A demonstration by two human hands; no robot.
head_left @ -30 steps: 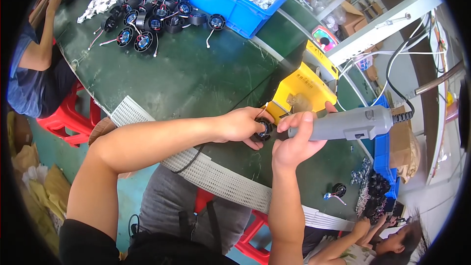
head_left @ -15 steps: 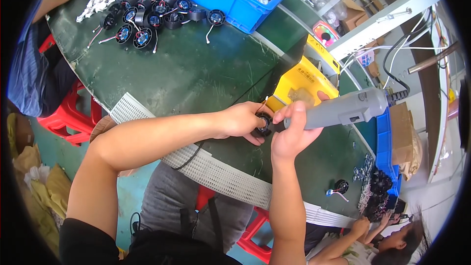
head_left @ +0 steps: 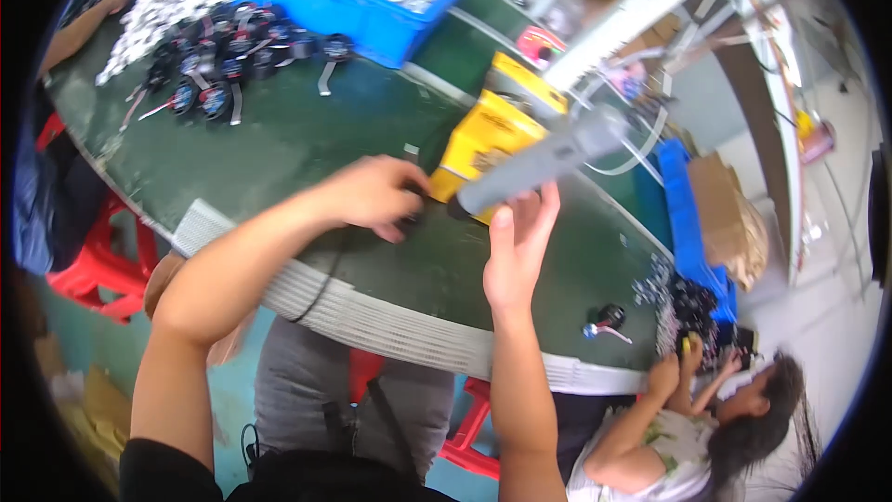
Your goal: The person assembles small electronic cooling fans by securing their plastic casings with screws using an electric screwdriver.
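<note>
My left hand (head_left: 367,193) is over the green tabletop, its fingers curled round a small black round fan (head_left: 410,216), mostly hidden and blurred. A light connector shows just above those fingers. To its right, my right hand (head_left: 520,246) has thumb and fingers stretched apart, just below a grey electric screwdriver (head_left: 544,165). The screwdriver slants up to the right, smeared by motion, with its dark front end low; any light contact with the fingertips is hard to make out. Behind it stands a yellow box-shaped holder (head_left: 488,135).
Several black fans with wires (head_left: 246,46) lie piled at the far left, beside white pieces (head_left: 167,14). A blue bin (head_left: 386,37) holds more white pieces. A single fan (head_left: 610,318) lies at right. Perforated white edging (head_left: 372,312) borders the table. Other people sit left and right.
The whole view has shifted leftward. My right hand's fingers have spread away from the screwdriver, which sits slightly higher. My left hand has drawn the fan left, away from the screwdriver's tip.
</note>
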